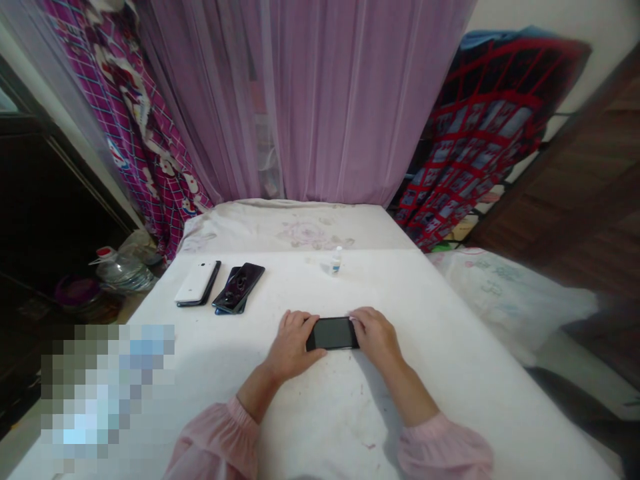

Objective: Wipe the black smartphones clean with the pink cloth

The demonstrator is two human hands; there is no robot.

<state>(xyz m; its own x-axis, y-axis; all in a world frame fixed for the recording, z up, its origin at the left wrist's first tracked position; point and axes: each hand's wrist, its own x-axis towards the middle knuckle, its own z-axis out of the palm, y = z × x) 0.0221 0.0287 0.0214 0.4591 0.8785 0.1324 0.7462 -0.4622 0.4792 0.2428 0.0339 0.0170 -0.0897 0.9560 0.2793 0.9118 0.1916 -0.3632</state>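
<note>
A black smartphone (334,333) lies sideways, screen up and dark, low over the white-covered table. My left hand (294,347) grips its left end, thumb along the near edge and fingers at the far edge. At the other end, my right hand (376,337) is closed on the phone's far right corner. A small pale spot shows by the right fingertips; I cannot make out what it is. Beyond the phone stands a small white bottle (335,265) with a blue-marked label.
On the table's left, a white phone (197,283) rests on a dark one, beside a stack of dark phones (240,287). A pixelated patch (107,393) hides the table's near left. Purple curtains (340,100) hang behind. A plastic jug (123,270) stands left; a plastic bag (515,293) lies right.
</note>
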